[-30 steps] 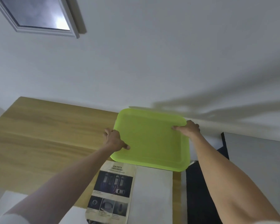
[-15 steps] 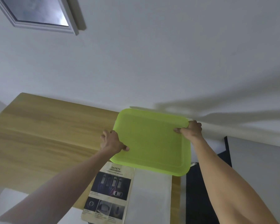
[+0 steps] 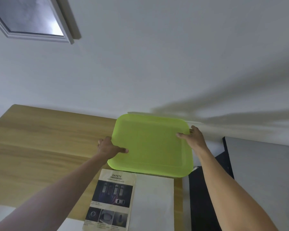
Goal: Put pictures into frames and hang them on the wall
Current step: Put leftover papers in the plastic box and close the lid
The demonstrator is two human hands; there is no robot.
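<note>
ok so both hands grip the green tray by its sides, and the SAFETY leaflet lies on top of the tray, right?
No. In the head view the SAFETY leaflet lies on the wooden table, nearer than the green tray, not on it. The left hand and the right hand do grip its sides.

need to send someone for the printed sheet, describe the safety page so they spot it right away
Start at the wooden table against the white wall, where both hands hold a lime green tray. Just in front of the tray lies the safety page, beside a blank white sheet. It alone carries print: the heading SAFETY over dark car photos.
</note>
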